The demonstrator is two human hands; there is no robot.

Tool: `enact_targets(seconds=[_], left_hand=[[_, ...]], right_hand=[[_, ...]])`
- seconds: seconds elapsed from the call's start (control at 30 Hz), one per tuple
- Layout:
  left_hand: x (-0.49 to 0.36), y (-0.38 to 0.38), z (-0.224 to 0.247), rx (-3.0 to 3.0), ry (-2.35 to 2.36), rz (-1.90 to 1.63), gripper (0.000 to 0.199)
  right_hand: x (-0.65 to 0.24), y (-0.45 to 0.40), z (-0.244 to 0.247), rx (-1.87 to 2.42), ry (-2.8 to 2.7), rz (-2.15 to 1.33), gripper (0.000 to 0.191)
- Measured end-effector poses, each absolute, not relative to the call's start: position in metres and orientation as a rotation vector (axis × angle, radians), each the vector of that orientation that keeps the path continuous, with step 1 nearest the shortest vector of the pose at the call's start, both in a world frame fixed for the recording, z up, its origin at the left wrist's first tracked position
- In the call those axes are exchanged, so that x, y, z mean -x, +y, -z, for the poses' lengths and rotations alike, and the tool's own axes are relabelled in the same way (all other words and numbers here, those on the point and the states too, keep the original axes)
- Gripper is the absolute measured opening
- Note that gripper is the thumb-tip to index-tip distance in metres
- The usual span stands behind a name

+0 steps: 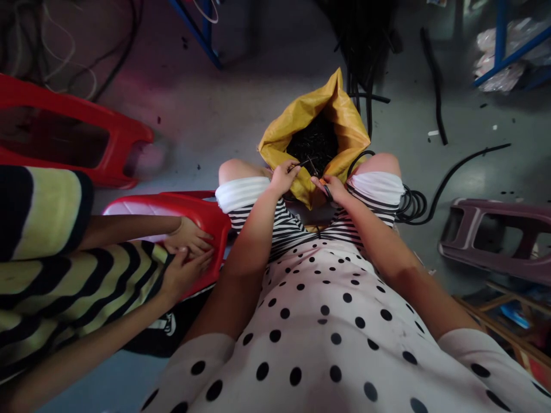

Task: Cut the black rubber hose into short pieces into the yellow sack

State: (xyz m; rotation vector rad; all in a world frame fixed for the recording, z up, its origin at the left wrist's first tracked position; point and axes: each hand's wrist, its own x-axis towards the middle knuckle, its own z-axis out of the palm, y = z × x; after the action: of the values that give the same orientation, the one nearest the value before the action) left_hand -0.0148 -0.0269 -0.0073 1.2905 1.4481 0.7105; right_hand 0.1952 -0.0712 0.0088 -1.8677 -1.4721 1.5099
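My left hand [283,175] pinches a thin black strip [304,163] over the near rim of a yellow woven sack [297,117]. In my right hand [337,188] is a pair of scissors [314,167] with some orange at the handle; the blades point towards the strip. Both hands are closed and close together, between my knees. The sack stands with its mouth spread wide, and many small black pieces [316,140] lie inside. Whether the blades touch the strip is too small to tell.
Another person's hands [189,258] rest on a red stool [221,229] at my left. A second red stool [124,135] stands farther left. Black tubing [434,86] lies ahead, a coiled black tube [415,206] by my right knee. At right is a purplish stool [473,252].
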Motion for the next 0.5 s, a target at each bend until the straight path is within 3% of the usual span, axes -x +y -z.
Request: enact_targets(seconds=[0.27,0.5], left_hand=[[0.0141,-0.0309,0.0049,-1.284,1.526,-0.712,0.015],[0.0163,-0.0324,-0.0002,-1.257,1.533,-0.737,0.009]], right_hand=[[-0.1945,-0.0736,-0.0152,1.849,-1.235,-1.601,0.070],[-0.1959,-0.0716,-0.0083,1.880,-1.299,-1.447,0.073]])
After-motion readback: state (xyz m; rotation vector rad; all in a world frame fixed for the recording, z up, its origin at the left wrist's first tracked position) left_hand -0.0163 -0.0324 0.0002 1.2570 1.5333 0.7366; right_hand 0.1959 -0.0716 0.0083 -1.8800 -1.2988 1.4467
